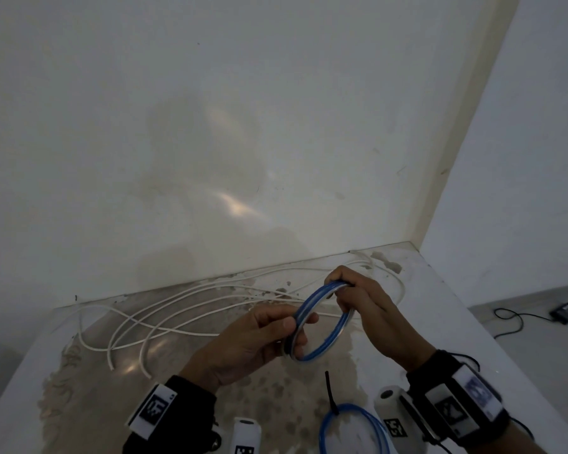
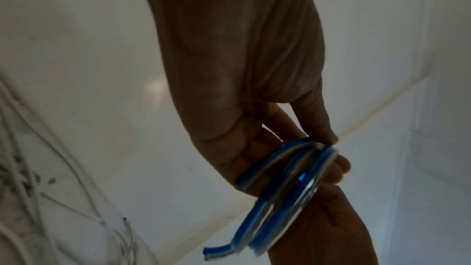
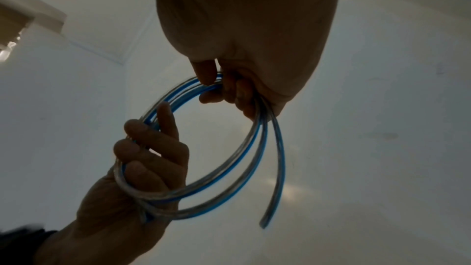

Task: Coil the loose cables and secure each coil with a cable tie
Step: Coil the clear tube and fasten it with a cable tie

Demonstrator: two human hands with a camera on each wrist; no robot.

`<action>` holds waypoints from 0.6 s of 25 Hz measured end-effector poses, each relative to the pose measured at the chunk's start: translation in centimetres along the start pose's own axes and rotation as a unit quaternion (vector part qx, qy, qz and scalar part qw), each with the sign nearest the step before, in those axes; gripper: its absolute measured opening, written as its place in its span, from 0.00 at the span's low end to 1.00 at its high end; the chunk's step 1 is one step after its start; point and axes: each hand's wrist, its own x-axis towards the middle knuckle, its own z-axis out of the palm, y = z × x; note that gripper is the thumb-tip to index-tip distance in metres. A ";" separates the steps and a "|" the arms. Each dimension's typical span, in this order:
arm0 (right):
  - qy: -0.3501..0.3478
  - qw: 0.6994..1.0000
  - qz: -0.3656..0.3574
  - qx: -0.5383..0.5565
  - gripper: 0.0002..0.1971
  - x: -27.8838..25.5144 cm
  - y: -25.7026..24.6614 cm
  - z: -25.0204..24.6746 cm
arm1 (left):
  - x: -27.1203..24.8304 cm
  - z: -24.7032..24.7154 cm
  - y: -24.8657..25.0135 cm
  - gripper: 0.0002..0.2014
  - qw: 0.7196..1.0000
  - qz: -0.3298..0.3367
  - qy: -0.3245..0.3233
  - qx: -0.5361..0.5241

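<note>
Blue cable's [image 3: 254, 138] loose end, wrist views only

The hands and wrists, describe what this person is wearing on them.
Both hands, left hand and right hand, are bare, with no gloves. Each wrist carries a black strap with white blocks bearing black-and-white square marker tags: left wrist band, right wrist band. Thin black cables trail from the right band. A dark cuff shows behind the left band.

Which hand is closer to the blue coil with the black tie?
Right. The right hand is up beyond the tied blue coil, slightly to its right; the left hand is farther off, up-left.
</note>
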 end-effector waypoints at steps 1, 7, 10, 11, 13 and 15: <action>-0.001 1.000 0.000 -0.001 0.13 0.0 0.1 0.1 | 0.0 0.1 -0.1 0.19 1.000 -0.004 -0.003 0.009; -0.013 0.996 -0.034 -0.080 0.14 0.3 1.0 -0.1 | 0.9 1.7 1.9 0.14 0.996 -0.016 0.007 0.090; -0.027 0.991 -0.023 -0.127 0.13 0.2 2.5 0.0 | 2.9 3.0 2.1 0.18 0.960 -0.007 0.097 0.262; -0.019 0.993 -0.009 -0.114 0.13 0.2 2.8 0.1 | 3.6 3.4 1.8 0.19 0.953 -0.006 0.117 0.279; 0.003 0.997 0.012 -0.077 0.13 -0.2 3.4 0.0 | 4.8 3.9 0.7 0.19 0.946 0.007 0.149 0.288; 0.016 0.998 0.040 -0.049 0.13 -0.8 3.8 -0.2 | 5.7 4.0 -0.7 0.18 0.937 0.028 0.165 0.306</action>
